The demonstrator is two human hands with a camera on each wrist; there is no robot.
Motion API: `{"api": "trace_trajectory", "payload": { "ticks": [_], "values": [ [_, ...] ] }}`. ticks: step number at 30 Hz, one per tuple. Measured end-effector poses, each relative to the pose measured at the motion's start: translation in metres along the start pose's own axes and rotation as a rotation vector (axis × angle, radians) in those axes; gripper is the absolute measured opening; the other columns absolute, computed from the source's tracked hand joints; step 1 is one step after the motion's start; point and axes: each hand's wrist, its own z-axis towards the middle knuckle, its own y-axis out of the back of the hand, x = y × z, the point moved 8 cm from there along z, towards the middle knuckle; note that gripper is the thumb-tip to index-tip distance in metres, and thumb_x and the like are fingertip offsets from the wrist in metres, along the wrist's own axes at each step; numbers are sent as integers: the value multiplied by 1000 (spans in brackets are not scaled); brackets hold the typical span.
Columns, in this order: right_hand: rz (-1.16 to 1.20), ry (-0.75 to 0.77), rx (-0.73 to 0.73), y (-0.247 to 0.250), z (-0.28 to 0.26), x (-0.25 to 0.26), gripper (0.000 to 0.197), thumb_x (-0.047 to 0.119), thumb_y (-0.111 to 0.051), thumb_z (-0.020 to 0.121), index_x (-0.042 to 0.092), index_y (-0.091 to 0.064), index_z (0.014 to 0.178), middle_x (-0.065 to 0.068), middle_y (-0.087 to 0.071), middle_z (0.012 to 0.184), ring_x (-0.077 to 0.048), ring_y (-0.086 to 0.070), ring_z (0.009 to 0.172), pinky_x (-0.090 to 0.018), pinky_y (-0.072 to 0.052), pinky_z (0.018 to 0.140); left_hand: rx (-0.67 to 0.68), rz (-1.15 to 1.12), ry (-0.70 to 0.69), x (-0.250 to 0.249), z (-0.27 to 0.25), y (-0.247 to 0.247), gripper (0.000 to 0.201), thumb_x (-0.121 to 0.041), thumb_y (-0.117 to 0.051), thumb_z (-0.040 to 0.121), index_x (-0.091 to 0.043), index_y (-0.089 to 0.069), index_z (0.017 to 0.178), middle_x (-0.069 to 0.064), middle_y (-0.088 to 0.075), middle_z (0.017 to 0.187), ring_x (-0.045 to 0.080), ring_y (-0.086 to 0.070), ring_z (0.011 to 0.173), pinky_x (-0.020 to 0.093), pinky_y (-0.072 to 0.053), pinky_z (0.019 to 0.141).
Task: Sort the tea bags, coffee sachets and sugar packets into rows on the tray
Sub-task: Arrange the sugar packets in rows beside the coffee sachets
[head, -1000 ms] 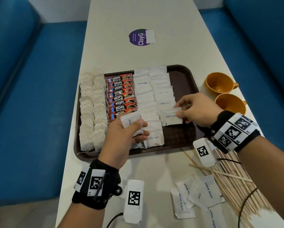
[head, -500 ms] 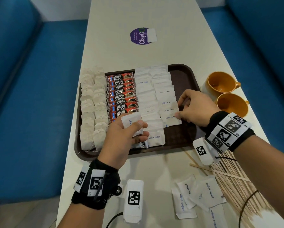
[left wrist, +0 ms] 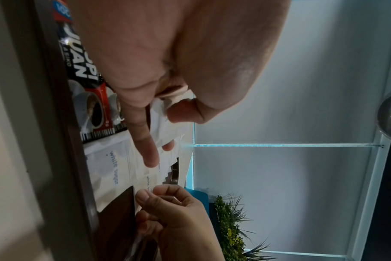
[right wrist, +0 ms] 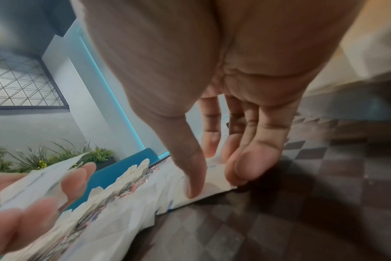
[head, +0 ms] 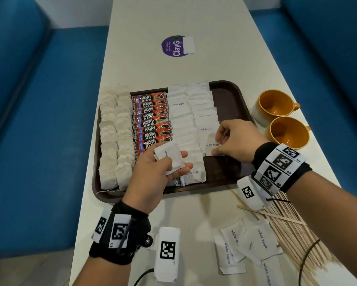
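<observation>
— What are the person's two hands doing?

— Both forearms reach forward, and each wrist wears a black band with square black-and-white markers. The left hand [head: 152, 174] is lifted a little, palm turned upward, and its thumb and curled fingers [left wrist: 145, 141] hold a few white packets [head: 170, 156].

— And the other?

— The right hand [head: 236, 141] is lower, with the back of the hand up. Its thumb and fingertips [right wrist: 243, 166] point downward and press on the edge of a flat sugar packet [head: 211, 145]. The fingers are nearly straight, only a little bent.
</observation>
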Motion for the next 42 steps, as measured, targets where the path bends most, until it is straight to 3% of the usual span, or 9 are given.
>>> {"api": "trace_trajectory", "payload": {
  "ticks": [7,11,20,24,26,31,36,40,42],
  "values": [
    [-20,4,4,1,5,3,36,28,-94,69,25,-66,91,6,-64,95,-10,-62,86,-19,-47,66,1,-16,6,-2,-1,0,48,20,-31,91,1,-56,127,27,-71,111,46,-73,95,45,-63,86],
    [1,21,-30,11,-2,6,35,33,-93,71,26,-65,90,6,-66,91,-13,-65,87,-27,-54,75,15,-29,2,-2,-1,1,45,19,-33,94,0,-56,128,25,-72,112,43,-74,96,42,-63,85],
    [358,225,88,1,-39,52,25,44,-81,82,28,-72,100,4,-73,93,-7,-69,77,-31,-57,74,115,-58,-9,-2,-7,-14,31,8,-65,92,0,-67,122,24,-73,114,43,-73,102,45,-63,81],
    [395,305,153,-6,-44,63,20,27,-82,85,21,-77,104,1,-74,93,-10,-69,75,-26,-55,68,124,-46,28,-2,-9,-17,31,6,-74,83,3,-70,113,24,-74,109,45,-74,93,42,-64,71],
    [474,325,151,0,-47,64,12,13,-80,87,13,-77,98,-3,-75,87,-15,-69,68,-25,-57,63,117,-37,39,-3,-9,-17,35,-9,-77,82,5,-69,114,25,-74,111,46,-74,92,45,-65,73],
    [559,410,102,18,-50,62,13,-3,-74,88,9,-75,91,-5,-77,96,-21,-76,86,-38,-63,83,74,-279,172,2,-10,-14,52,-41,-55,99,5,-62,123,23,-72,119,40,-71,108,58,-61,81],
    [449,447,122,12,-51,56,22,-5,-73,86,16,-74,79,7,-75,108,-16,-69,106,-35,-61,86,122,-290,138,1,-12,-18,26,-5,-55,100,6,-62,123,22,-72,119,42,-73,100,48,-63,82],
    [463,403,101,10,-47,46,30,-6,-65,89,22,-76,82,2,-75,101,-28,-71,94,-45,-62,80,114,-243,94,-3,-10,-17,21,7,-58,95,5,-62,117,26,-73,113,43,-75,88,33,-64,68],
    [554,375,141,8,-47,46,26,-10,-62,90,11,-76,88,-2,-76,95,-23,-74,90,-35,-61,73,99,-214,68,-3,-9,-15,26,6,-62,94,6,-60,120,26,-73,113,44,-75,90,33,-64,69]
  ]
}}
